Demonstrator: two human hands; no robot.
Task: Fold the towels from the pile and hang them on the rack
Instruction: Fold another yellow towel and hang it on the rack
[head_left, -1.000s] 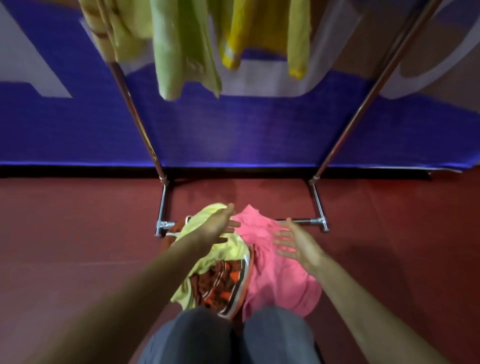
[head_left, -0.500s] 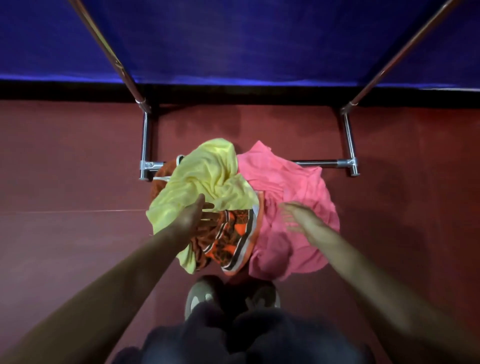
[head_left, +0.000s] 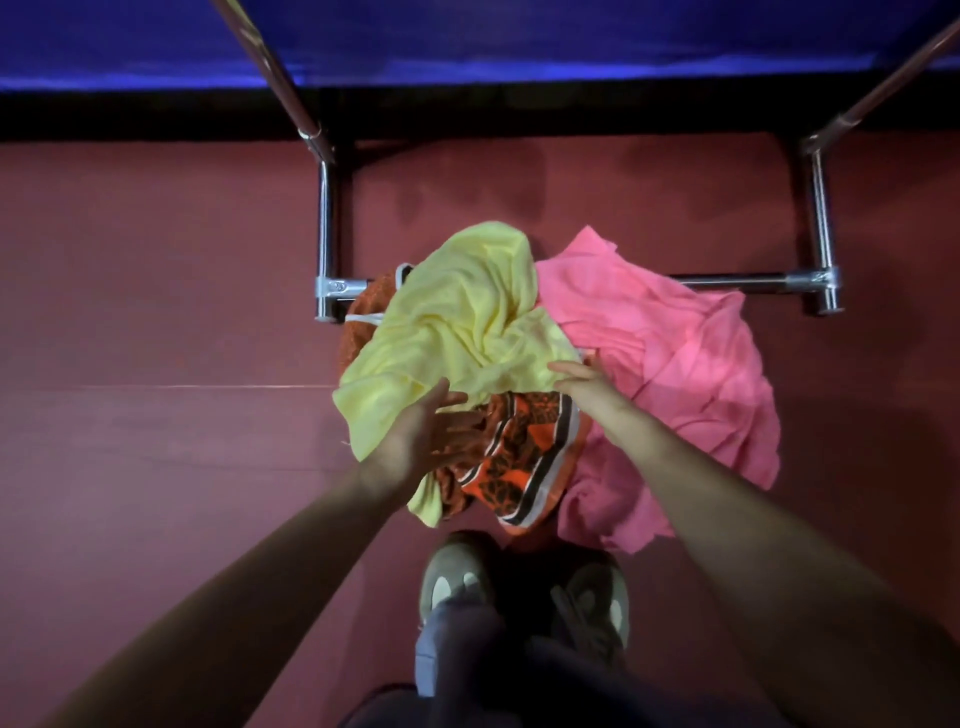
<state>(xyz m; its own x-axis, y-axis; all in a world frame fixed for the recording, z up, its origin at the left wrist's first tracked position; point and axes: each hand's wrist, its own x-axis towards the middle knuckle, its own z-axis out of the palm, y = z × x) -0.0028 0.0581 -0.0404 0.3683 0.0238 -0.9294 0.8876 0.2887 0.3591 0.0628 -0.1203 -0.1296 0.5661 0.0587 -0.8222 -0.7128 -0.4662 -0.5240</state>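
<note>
Left hand (head_left: 423, 434) and right hand (head_left: 589, 387), fingers straight and gripping nothing, at the yellow towel's (head_left: 467, 322) edge, piled at the rack's (head_left: 753, 280) foot.

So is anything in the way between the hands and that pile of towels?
Nothing visible. The left hand is at the yellow towel's near edge, over the orange towel. The right hand reaches where yellow meets the pink towel. Both hands are open and hold nothing yet.
</note>
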